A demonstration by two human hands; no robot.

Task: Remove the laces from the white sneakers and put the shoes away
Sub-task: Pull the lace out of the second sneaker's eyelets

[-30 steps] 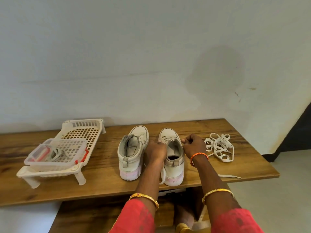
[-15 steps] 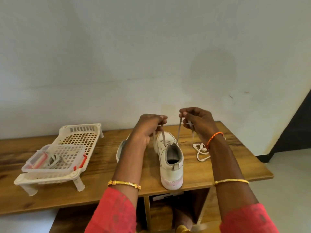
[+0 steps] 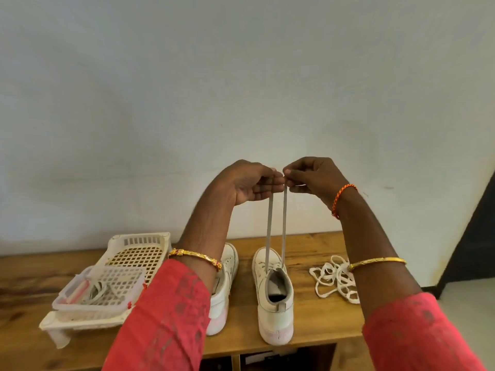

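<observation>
Above the right sneaker [image 3: 274,290], both lace [image 3: 284,223] ends in raised hands [image 3: 249,183].

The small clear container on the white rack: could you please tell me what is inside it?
Inside the clear container, on the rack, lie a whitish coiled lace-like item and something pink; its mesh lid blurs details.

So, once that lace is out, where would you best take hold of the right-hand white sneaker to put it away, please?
Probably at the heel collar of the right-hand white sneaker, coming from above and the near side: the heel faces the person, the opening gapes upward, and a small pull tab sits at the back, so fingers can hook inside.
</observation>
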